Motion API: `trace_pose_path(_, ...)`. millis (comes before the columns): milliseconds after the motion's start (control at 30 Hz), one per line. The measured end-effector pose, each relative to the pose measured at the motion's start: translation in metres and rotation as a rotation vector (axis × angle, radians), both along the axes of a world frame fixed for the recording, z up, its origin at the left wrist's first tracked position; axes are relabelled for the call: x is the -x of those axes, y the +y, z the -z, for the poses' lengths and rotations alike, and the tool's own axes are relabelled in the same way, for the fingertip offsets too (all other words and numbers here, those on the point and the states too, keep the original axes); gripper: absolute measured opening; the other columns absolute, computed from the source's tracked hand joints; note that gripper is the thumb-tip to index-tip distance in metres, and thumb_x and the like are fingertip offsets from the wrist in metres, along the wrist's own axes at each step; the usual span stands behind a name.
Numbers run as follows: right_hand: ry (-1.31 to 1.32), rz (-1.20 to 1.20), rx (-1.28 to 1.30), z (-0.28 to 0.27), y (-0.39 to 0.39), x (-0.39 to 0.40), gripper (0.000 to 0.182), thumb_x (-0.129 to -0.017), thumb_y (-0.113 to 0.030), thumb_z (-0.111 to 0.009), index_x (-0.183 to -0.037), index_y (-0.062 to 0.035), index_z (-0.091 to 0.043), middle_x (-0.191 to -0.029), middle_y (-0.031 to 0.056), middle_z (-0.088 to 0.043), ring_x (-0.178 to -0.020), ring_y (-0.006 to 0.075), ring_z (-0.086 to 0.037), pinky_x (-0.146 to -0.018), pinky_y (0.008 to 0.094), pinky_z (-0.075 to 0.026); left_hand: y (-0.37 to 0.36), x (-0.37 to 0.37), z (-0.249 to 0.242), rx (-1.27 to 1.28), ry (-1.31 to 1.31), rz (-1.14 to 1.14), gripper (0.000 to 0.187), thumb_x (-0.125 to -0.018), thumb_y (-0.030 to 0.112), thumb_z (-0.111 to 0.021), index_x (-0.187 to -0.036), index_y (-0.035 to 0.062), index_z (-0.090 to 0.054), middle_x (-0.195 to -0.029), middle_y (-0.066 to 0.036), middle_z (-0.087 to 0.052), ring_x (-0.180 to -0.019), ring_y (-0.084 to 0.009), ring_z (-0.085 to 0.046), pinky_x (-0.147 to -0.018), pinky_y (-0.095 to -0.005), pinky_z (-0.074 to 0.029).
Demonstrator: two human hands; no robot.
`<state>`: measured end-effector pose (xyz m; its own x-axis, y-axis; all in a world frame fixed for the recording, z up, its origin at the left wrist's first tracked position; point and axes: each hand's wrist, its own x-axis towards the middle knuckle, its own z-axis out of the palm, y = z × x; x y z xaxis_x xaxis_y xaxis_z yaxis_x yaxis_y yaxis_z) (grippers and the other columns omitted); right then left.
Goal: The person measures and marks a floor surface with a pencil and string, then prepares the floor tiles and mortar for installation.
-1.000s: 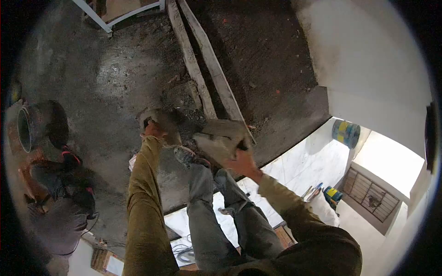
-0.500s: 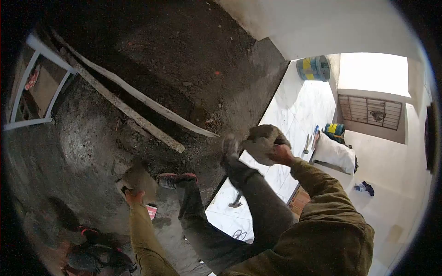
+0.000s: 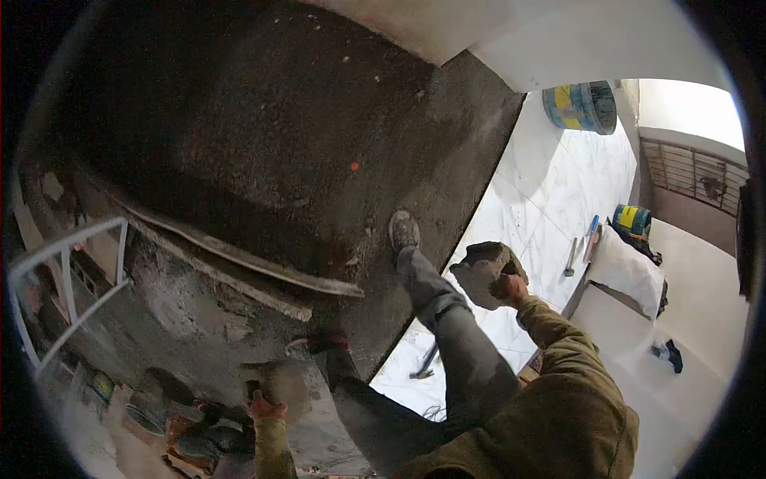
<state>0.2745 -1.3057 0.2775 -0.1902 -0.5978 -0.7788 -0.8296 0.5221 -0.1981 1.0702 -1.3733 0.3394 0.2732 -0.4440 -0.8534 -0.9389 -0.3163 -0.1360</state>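
Observation:
My right hand (image 3: 511, 289) is closed on the edge of a rough grey chunk (image 3: 479, 275), irregular like broken concrete, held above the white tiles beside my leg. At the lower left, my left hand (image 3: 267, 407) is closed on a flat grey rectangular piece (image 3: 291, 385), blurred by motion over the dim floor. Its exact kind cannot be made out. One shoe (image 3: 404, 230) rests on dark rough ground near the tile edge; my other foot (image 3: 319, 345) stands lower left.
White marbled tiles (image 3: 519, 215) border the dark ground (image 3: 263, 104). Two long boards (image 3: 239, 263) lie on the left, near a pale metal frame (image 3: 68, 255). A bucket (image 3: 581, 108), a hammer (image 3: 424, 363), another hammer-like tool (image 3: 571, 257) and a white sack (image 3: 626, 267) are on the right.
The view has shifted and turned. One foot has stepped forward onto the dark ground. Both hands still hold their pieces, and both appear lower and farther right in view.

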Motion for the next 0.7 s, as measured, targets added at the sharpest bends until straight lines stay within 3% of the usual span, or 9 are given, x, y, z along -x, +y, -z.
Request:
trace_pose_path(167,-0.117,0.127,0.261,0.009,-0.034,0.040,0.034,-0.075,-0.034,-0.073,-0.095,-0.0072,-0.066,-0.080,0.0178,-0.067,-0.077,0.0370,-0.066,-0.066,0.0470,-0.052,-0.130,0.146,0.006,0.073,0.227,0.363,0.106,-0.069,0.056,-0.075,-0.148,0.0046,-0.028,-0.148,-0.022,-0.035,-0.136,-0.0390,-0.035,-0.110,-0.0540,-0.032)
trace_pose_path(267,-0.088,0.206,0.163,-0.014,-0.069,0.044,0.034,-0.076,-0.026,-0.072,-0.101,-0.0040,-0.064,-0.085,0.0210,-0.068,-0.083,0.0396,-0.066,-0.069,0.0472,-0.052,-0.235,0.259,0.079,0.427,0.535,0.546,0.099,-0.069,0.046,-0.077,-0.144,-0.0002,-0.032,-0.142,-0.026,-0.041,-0.134,-0.0415,-0.038,-0.108,-0.0547,-0.034)
trace_pose_path(333,-0.085,0.199,0.291,0.001,-0.055,0.051,0.035,-0.079,-0.027,-0.071,-0.106,-0.0059,-0.063,-0.088,0.0206,-0.068,-0.082,0.0404,-0.066,-0.068,0.0483,-0.052,-0.334,0.390,0.076,0.223,0.384,0.476,0.093,-0.073,0.040,-0.076,-0.145,0.0024,-0.032,-0.142,-0.027,-0.043,-0.131,-0.0416,-0.044,-0.112,-0.0528,-0.028)
trace_pose_path(400,-0.113,0.266,0.312,-0.015,-0.060,0.054,0.037,-0.079,-0.027,-0.071,-0.108,-0.0060,-0.063,-0.089,0.0209,-0.068,-0.083,0.0412,-0.065,-0.069,0.0484,-0.052,-0.410,0.501,0.077,0.267,0.305,0.586,0.092,-0.076,0.039,-0.074,-0.147,0.0032,-0.028,-0.142,-0.025,-0.044,-0.132,-0.0405,-0.043,-0.116,-0.0515,-0.022)
trace_pose_path(467,-0.141,0.313,0.353,-0.024,-0.054,0.055,0.040,-0.078,-0.026,-0.072,-0.111,-0.0052,-0.061,-0.089,0.0223,-0.068,-0.084,0.0423,-0.065,-0.070,0.0490,-0.052,-0.464,0.553,0.173,0.485,0.477,0.615,0.084,-0.081,0.035,-0.070,-0.148,0.0058,-0.028,-0.139,-0.023,-0.047,-0.131,-0.0380,-0.044,-0.118,-0.0519,-0.017)
trace_pose_path(500,-0.139,0.316,0.349,-0.022,-0.048,0.060,0.040,-0.078,-0.026,-0.072,-0.111,-0.0052,-0.061,-0.089,0.0223,-0.068,-0.084,0.0423,-0.065,-0.070,0.0490,-0.052,-0.498,0.604,0.154,0.387,0.395,0.727,0.081,-0.082,0.033,-0.070,-0.147,0.0057,-0.031,-0.138,-0.022,-0.049,-0.130,-0.0372,-0.046,-0.118,-0.0528,-0.016)
trace_pose_path(600,-0.090,0.369,0.174,-0.037,-0.033,0.058,0.042,-0.078,-0.024,-0.072,-0.113,-0.0049,-0.060,-0.090,0.0215,-0.069,-0.083,0.0420,-0.065,-0.071,0.0479,-0.052,-0.544,0.697,0.180,0.648,0.367,0.836,0.073,-0.085,0.034,-0.069,-0.145,0.0083,-0.036,-0.134,-0.017,-0.055,-0.128,-0.0357,-0.048,-0.117,-0.0549,-0.018)
trace_pose_path(633,-0.057,0.236,0.534,-0.029,-0.032,0.059,0.045,-0.075,-0.025,-0.074,-0.113,-0.0055,-0.060,-0.089,0.0204,-0.069,-0.082,0.0414,-0.065,-0.069,0.0472,-0.052,-0.564,0.717,0.201,0.575,0.370,0.828,0.073,-0.086,0.034,-0.068,-0.145,0.0083,-0.035,-0.138,-0.016,-0.052,-0.129,-0.0352,-0.047,-0.116,-0.0553,-0.020)
trace_pose_path(700,-0.102,0.399,0.140,-0.027,-0.010,0.062,0.045,-0.074,-0.024,-0.075,-0.110,-0.0010,-0.062,-0.094,0.0228,-0.068,-0.082,0.0412,-0.066,-0.069,0.0471,-0.052,-0.578,0.749,0.237,0.486,0.384,0.826,0.072,-0.087,0.035,-0.067,-0.146,0.0083,-0.035,-0.141,-0.015,-0.049,-0.131,-0.0347,-0.046,-0.116,-0.0558,-0.022)
